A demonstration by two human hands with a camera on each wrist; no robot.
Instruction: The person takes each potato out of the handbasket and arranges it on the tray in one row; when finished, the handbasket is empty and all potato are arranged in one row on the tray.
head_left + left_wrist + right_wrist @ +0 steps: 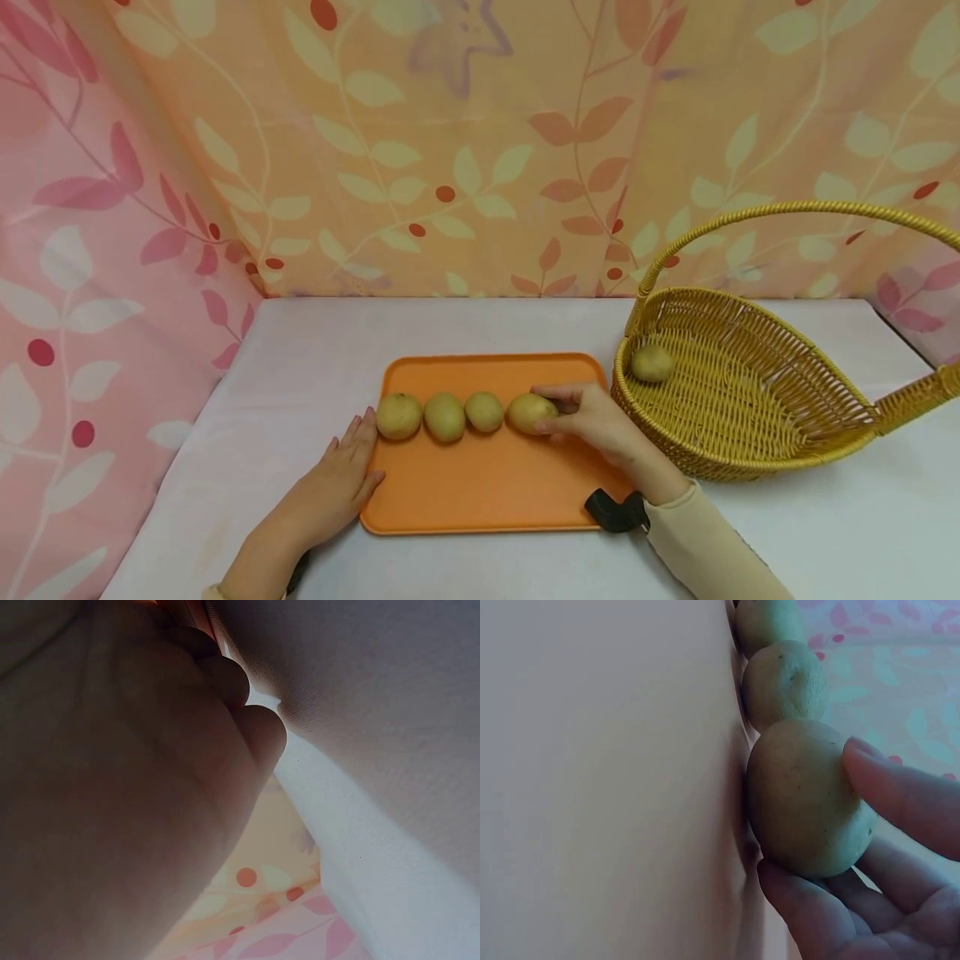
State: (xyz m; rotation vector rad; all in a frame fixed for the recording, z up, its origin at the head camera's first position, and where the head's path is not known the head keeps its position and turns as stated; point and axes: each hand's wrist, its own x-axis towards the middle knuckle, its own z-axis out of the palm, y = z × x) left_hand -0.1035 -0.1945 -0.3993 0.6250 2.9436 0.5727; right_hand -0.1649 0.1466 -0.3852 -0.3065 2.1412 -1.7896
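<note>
Several potatoes form a row across an orange tray (pixel 480 492). My right hand (pixel 592 421) grips the rightmost potato (pixel 528 412) between thumb and fingers; the right wrist view shows this potato (pixel 810 799) close up, low over or on the tray. To its left are a small potato (pixel 484 412), a middle potato (pixel 446 417) and the leftmost potato (pixel 399 416). With fingers straight, my left hand (pixel 341 475) lies at the tray's left edge, its fingertips beside the leftmost potato. In the left wrist view the left palm (pixel 127 772) fills much of the picture.
A yellow wicker basket (pixel 817 350) with a tall handle stands right of the tray, one potato (pixel 652 364) inside it. A black wrist strap piece (pixel 617 511) hangs by the right wrist. Floral curtains (pixel 450 150) rise behind the white table (pixel 315 350).
</note>
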